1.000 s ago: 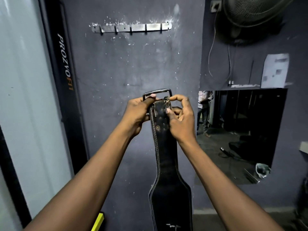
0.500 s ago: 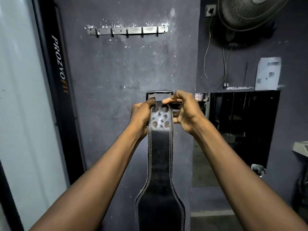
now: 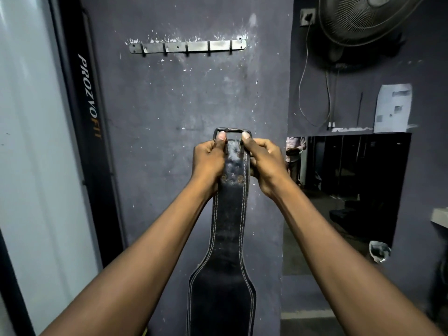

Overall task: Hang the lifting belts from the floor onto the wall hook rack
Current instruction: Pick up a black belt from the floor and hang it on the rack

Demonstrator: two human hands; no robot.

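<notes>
A black leather lifting belt with white stitching hangs straight down in front of me. Its metal buckle points up. My left hand grips the belt's top end from the left, thumb on the buckle. My right hand grips the same end from the right, thumb also on the buckle. The metal wall hook rack is fixed to the dark wall well above the buckle, with several bare hooks. The belt's lower end runs out of the frame.
A black upright post marked PROZVOFIT stands at the left beside a pale panel. A wall fan with hanging cables is at the upper right. A mirror at the right shows a person standing far off.
Both hands have shifted their hold so the thumbs now press on the buckle, which stands upright. The belt has turned to face me flat. The rack sits slightly lower in view.
</notes>
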